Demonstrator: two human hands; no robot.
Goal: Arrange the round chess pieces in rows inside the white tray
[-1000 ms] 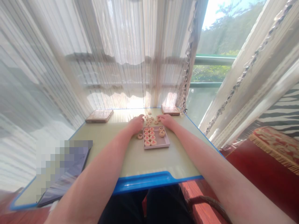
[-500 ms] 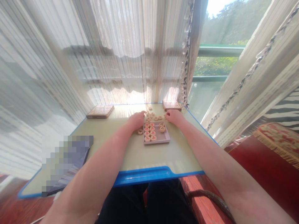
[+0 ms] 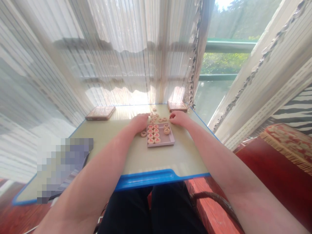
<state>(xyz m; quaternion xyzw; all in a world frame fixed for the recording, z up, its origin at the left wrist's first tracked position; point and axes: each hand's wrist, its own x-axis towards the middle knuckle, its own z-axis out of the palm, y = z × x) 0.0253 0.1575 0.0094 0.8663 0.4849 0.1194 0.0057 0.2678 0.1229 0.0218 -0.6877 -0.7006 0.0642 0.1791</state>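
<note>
A shallow grey tray (image 3: pixel 168 140) lies on the pale green table (image 3: pixel 156 156) and holds several round wooden chess discs (image 3: pixel 153 133) with red and dark marks. More loose discs (image 3: pixel 156 115) lie just beyond it, and one disc (image 3: pixel 143 134) sits left of the tray. My left hand (image 3: pixel 138 122) rests palm down by the tray's far left corner, fingers stretched toward the loose discs. My right hand (image 3: pixel 177 117) sits at the tray's far right corner with fingers curled in a pinch; what they hold is too small to make out.
Two flat wooden boxes lie at the table's far edge, one on the left (image 3: pixel 100 112) and one on the right (image 3: pixel 177 105). A blurred dark object (image 3: pixel 63 162) lies at the near left. Sheer curtains hang behind; a red cushion (image 3: pixel 268 162) is to the right.
My right hand has drawn back from the loose discs to the tray's right corner and curled its fingers. The left hand has barely moved. The view has shifted slightly.
</note>
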